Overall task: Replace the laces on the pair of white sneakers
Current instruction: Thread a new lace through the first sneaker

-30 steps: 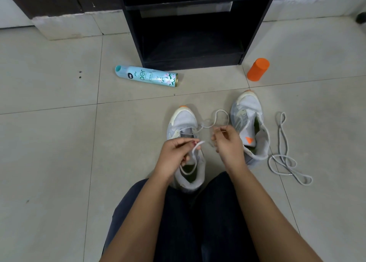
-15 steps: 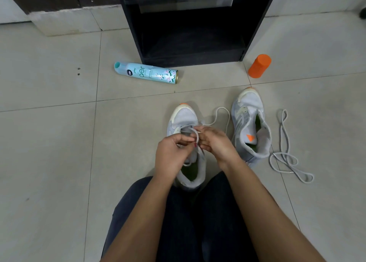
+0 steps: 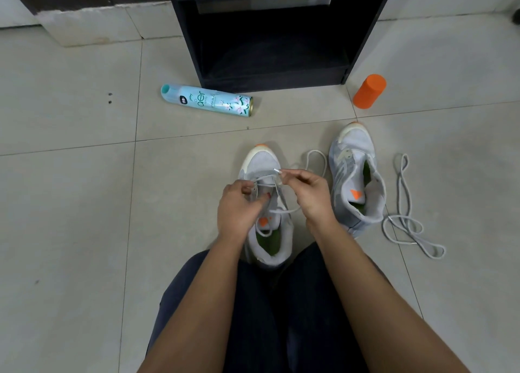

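Tiled floor (image 3: 84,203), before a black shelf (image 3: 183,48). Since half a second ago the hands have drawn apart. Sneaker (image 3: 263,161): between the knees, toe pointing away, long axis straight ahead. Right hand (image 3: 312,195) pinches the lace (image 3: 275,171) tip, raised over the toe; left hand (image 3: 239,206), knuckles up, pinches the lace at the eyelets. Second sneaker (image 3: 354,158) beside, toe likewise away.

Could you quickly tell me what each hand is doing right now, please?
Left hand: pinches the near sneaker at its eyelets.
Right hand: pinches the lace near its tip.
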